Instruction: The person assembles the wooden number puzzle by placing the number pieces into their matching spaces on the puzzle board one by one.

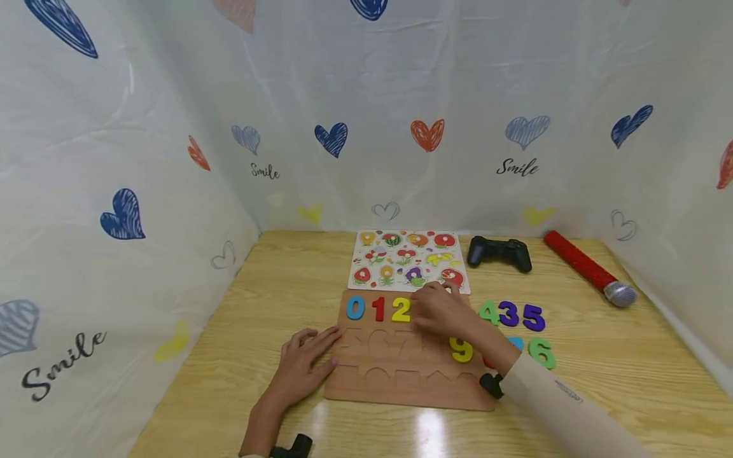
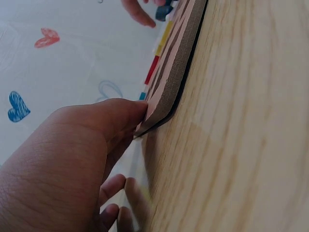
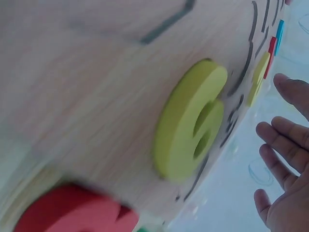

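Observation:
A brown wooden number board lies on the table, with a blue 0, a red 1 and a yellow 2 along its top row. My left hand touches the board's left edge, thumb against the rim in the left wrist view. Over the top row, just right of the 2, hovers my right hand; its fingers are spread and hold nothing in the right wrist view. A yellow 9 lies loose on the board's right part. Beside it, a red piece is partly cut off.
Right of the board lie a green 4, a purple 3, a purple 5 and a green 6. Behind are a fruit puzzle, a black game controller and a red microphone. Heart-patterned sheets enclose the table.

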The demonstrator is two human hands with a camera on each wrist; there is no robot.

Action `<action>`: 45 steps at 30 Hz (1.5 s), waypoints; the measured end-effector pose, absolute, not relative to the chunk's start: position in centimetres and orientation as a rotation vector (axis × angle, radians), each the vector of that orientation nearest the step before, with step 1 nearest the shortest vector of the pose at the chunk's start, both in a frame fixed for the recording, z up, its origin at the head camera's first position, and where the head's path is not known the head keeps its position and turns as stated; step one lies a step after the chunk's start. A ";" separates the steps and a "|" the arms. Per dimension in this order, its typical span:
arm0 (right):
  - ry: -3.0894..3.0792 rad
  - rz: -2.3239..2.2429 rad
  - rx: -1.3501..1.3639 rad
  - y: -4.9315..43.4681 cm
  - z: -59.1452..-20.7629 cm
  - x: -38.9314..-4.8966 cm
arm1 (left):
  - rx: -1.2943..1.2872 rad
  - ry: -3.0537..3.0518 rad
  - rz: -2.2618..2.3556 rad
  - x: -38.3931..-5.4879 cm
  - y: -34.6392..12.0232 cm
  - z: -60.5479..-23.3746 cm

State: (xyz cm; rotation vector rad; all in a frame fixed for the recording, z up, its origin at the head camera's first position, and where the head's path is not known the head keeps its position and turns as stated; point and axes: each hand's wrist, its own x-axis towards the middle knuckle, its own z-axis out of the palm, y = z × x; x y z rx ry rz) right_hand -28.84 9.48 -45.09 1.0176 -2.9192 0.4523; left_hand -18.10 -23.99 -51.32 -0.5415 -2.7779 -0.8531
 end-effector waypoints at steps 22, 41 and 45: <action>-2.821 0.412 0.979 16.0 -45.0 -26.4 | -0.552 -2.741 -0.857 -17.9 -23.9 -51.5; -2.861 0.475 0.818 20.0 -45.5 -25.3 | -0.548 -2.731 -0.834 -17.9 -24.0 -51.5; -2.856 0.469 0.796 20.7 -45.7 -25.2 | -0.550 -2.729 -0.830 -18.0 -23.9 -51.6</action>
